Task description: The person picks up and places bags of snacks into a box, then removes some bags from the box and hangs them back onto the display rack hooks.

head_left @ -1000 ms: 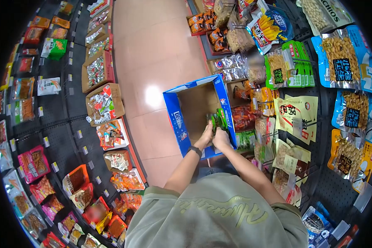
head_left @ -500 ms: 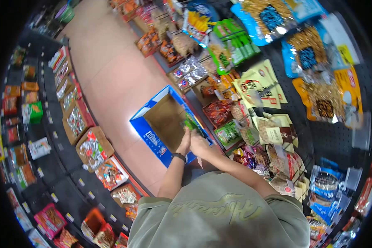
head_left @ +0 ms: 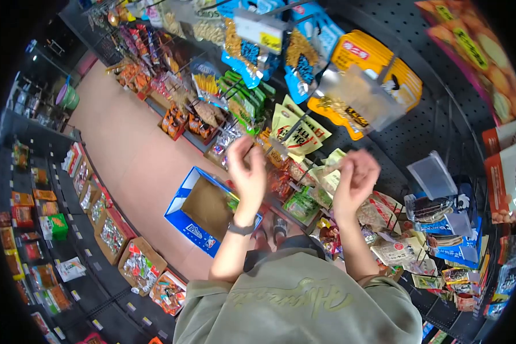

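Note:
My left hand (head_left: 247, 172), with a dark band on its wrist, is raised near the hanging snack packs. Its fingers are loosely bent, with a gap between them and nothing visible in them. To the right, my right hand (head_left: 356, 182) is raised in front of pale yellow packs (head_left: 299, 131), also loosely curled and apparently bare. Below and left of my left hand is a blue open box (head_left: 190, 230) with a brown inside. Something green shows at its right inner side, partly hidden by my left arm.
Hanging snack packs (head_left: 378, 74) and a shelf of small boxed goods line the right. A dark shelf (head_left: 106, 269) with candy boxes (head_left: 140, 265) runs along the left. Between them lies the aisle floor (head_left: 135, 143). My feet show below the box.
My hands have moved up out of the blue box and apart, towards the hanging packs. The view has turned to the right, so the shelves and box appear shifted left.

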### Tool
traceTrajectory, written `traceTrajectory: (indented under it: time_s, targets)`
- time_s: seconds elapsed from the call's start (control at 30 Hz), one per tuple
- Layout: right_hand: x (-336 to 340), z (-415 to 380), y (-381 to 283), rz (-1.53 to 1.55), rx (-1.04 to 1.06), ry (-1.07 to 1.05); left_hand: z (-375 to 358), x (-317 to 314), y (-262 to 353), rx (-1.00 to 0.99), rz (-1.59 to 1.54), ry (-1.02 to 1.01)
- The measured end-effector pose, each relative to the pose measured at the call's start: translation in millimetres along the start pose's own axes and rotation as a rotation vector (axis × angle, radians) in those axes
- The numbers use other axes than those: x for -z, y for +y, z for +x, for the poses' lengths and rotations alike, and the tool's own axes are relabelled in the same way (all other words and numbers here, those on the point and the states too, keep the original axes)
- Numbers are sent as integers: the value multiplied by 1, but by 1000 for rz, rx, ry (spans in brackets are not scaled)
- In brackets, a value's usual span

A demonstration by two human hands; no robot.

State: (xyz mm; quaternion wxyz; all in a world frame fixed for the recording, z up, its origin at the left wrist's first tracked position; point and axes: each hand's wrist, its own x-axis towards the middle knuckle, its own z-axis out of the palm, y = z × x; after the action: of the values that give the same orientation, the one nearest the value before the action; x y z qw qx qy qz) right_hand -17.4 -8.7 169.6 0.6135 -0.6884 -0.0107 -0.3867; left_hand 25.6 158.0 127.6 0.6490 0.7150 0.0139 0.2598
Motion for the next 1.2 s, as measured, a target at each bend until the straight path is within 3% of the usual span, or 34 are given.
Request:
traceTrajectory:
  time_s: [0.07,0.13,0.2,0.37,0.43,0.63,0.73,0.83,0.93,0.97,1.07,1.2]
  targets:
    - [7,32,7,-122,123,186,19,-39,25,-266,57,-204]
    - [16,57,4,-313,218,208,33,-73,54,-437,86,-293]
    - [17,73,2,-299,164,205,38,-101,66,-471,76,-297]
    - [17,89,-1,-345,191,202,51,-136,62,-449,-34,-361]
    - [15,90,-15,-364,181,177,52,-138,61,-306,-176,-393]
    - [20,89,-19,-509,237,87,52,-137,57,-385,-118,-401]
    - [13,81,-18,-230,74,89,46,-135,60,-415,-113,-400]
    - [12,76,-23,-218,79,107,44,-126,70,-530,28,-365]
    - [13,72,-30,-146,130,97,38,-115,75,-477,6,-389]
    - [11,68,-35,7,79,101,36,-110,77,-464,36,-410]
    - [13,59,-33,-40,126,85,31,-95,89,-314,-42,-468]
    - [10,49,-39,6,81,33,27,-69,101,-404,108,-380]
